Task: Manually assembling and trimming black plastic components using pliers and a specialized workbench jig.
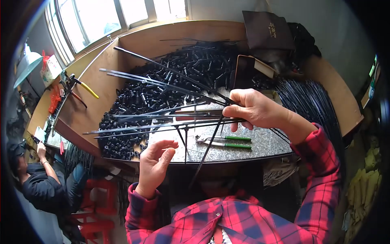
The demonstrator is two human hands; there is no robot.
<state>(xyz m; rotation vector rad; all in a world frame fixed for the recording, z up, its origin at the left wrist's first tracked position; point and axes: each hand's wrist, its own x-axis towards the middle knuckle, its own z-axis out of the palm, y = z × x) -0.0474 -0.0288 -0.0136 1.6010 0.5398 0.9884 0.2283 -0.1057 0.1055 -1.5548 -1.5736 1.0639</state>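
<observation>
My right hand (254, 109) is closed around one end of a bunch of long thin metal rods (162, 122) that fan out to the left over the bench. My left hand (156, 160) hovers below the fanned rods with its fingers apart and curled, holding nothing. Under the rods lies a big heap of small black plastic parts (162, 85). Pliers with green handles (225, 141) lie on the grey stone slab (264, 144) just under my right hand.
A wooden tray wall (134, 38) rings the bench. Bundled black rods (313, 101) lie at the right, a dark bag (266, 30) at the back. Yellow-handled pliers (83, 85) rest on the left ledge. Another person (36, 179) sits at the lower left.
</observation>
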